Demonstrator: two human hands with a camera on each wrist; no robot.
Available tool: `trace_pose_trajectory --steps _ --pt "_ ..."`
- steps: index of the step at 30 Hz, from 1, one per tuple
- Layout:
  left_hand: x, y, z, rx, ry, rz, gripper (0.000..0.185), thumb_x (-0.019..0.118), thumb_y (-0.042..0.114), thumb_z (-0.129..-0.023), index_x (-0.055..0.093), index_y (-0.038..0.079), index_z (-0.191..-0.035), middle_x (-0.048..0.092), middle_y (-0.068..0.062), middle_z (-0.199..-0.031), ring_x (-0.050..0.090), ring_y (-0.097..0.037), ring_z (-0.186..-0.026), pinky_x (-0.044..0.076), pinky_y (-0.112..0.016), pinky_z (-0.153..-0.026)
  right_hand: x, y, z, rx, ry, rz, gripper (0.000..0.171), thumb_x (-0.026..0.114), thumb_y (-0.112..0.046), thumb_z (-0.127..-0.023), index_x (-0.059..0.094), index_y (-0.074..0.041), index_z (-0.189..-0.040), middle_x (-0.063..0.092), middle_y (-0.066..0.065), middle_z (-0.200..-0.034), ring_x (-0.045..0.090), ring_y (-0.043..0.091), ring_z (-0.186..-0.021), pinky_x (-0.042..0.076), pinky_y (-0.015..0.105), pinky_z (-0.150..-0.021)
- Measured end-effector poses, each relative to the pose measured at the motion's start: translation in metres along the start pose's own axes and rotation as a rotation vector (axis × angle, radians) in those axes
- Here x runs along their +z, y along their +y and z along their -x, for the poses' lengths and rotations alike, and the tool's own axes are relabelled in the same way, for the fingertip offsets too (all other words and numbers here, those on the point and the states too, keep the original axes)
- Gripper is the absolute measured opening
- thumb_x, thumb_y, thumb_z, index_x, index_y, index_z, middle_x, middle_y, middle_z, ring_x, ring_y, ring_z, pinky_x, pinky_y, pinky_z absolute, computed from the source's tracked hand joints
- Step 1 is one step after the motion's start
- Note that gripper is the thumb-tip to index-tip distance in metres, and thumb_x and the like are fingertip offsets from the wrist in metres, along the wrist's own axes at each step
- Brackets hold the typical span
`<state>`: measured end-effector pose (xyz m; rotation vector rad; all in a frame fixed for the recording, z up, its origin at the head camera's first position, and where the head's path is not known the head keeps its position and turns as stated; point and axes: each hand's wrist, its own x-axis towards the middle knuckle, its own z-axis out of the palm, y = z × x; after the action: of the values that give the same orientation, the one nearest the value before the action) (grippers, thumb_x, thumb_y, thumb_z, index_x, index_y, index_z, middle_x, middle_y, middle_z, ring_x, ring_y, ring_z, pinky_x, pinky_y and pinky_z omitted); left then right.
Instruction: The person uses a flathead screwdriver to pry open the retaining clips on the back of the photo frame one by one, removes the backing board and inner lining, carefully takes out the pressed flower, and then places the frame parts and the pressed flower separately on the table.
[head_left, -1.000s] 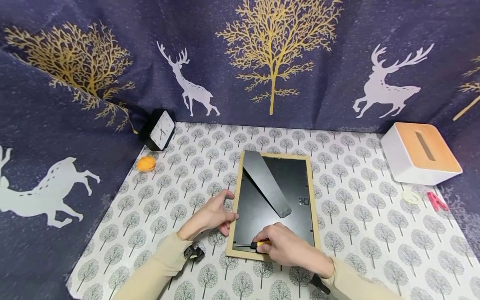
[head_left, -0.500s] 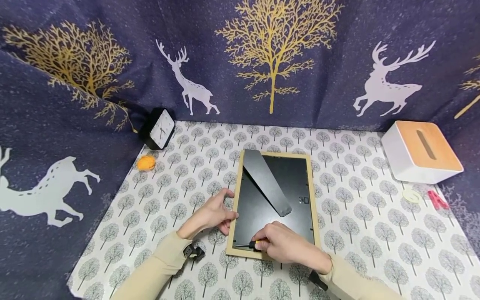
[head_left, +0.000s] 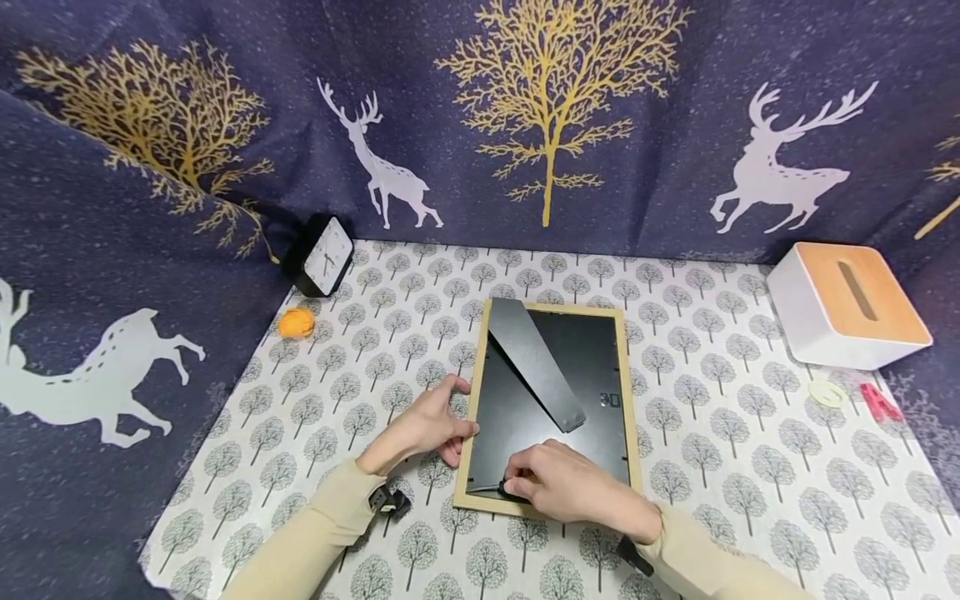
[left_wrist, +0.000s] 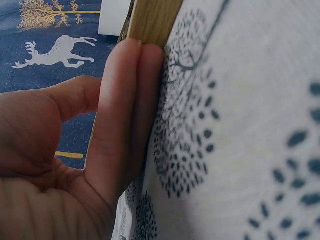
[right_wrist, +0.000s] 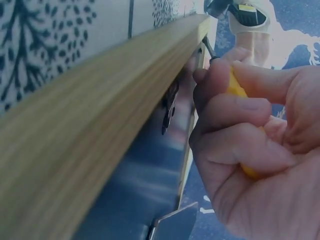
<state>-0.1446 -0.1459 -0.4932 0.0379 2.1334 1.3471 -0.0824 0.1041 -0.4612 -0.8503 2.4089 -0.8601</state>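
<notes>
Right hand (head_left: 558, 487) gripping yellow-handled screwdriver (right_wrist: 235, 87) against face-down light wooden picture frame (head_left: 625, 392); left hand (head_left: 431, 421), fingers straight, pressing frame's left edge.

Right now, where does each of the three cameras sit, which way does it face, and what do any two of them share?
Head: high, looking forward and down at the picture frame lying back up on the table; both forearms, left hand and right hand show.
Left wrist: low at the table, facing along the fingers pressed against the frame's wooden edge.
Right wrist: low beside the frame's near rail, facing the fingers gripping the yellow-handled screwdriver; the other wrist shows beyond.
Shared: all three show the frame's wooden edge.
</notes>
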Motion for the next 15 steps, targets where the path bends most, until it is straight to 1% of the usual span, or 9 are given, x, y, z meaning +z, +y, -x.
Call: trace_pose_trajectory --steps 3,6,10,15 --pt "0.0 0.0 0.0 -0.012 0.002 0.003 0.067 0.081 0.008 -0.096 0.044 0.012 -0.151 0.071 -0.013 -0.072 0.069 -0.019 -0.046 0.07 -0.04 -0.056 0.004 -0.003 0.002 -0.001 0.01 -0.01 0.012 0.074 -0.019 -0.104 0.076 -0.018 -0.092 0.067 -0.013 -0.075 0.049 -0.003 -0.066 0.046 0.019 -0.063" --pt "0.0 0.001 0.001 -0.026 0.004 0.011 0.066 0.081 0.008 -0.096 0.045 0.013 -0.151 0.071 -0.013 -0.073 0.069 -0.019 -0.046 0.07 -0.04 -0.056 0.008 -0.006 0.005 -0.002 0.037 0.015 0.013 0.074 -0.017 -0.102 0.074 -0.018 -0.09 0.065 -0.013 -0.073 0.048 -0.003 -0.064 0.045 0.018 -0.059" --pt "0.0 0.003 0.001 -0.034 0.007 0.01 0.066 0.081 0.009 -0.096 0.045 0.014 -0.151 0.071 -0.013 -0.074 0.069 -0.019 -0.047 0.07 -0.04 -0.057 0.01 -0.01 0.006 0.016 0.07 0.034 0.014 0.075 -0.013 -0.1 0.072 -0.018 -0.087 0.066 -0.012 -0.072 0.049 -0.002 -0.062 0.045 0.018 -0.055" --pt "0.002 0.004 0.001 -0.027 0.006 0.007 0.066 0.081 0.009 -0.096 0.044 0.013 -0.152 0.071 -0.013 -0.074 0.069 -0.019 -0.047 0.07 -0.04 -0.057 0.011 -0.007 0.007 0.024 0.065 -0.008 0.013 0.075 -0.014 -0.101 0.073 -0.017 -0.089 0.067 -0.011 -0.074 0.049 -0.002 -0.062 0.046 0.018 -0.057"
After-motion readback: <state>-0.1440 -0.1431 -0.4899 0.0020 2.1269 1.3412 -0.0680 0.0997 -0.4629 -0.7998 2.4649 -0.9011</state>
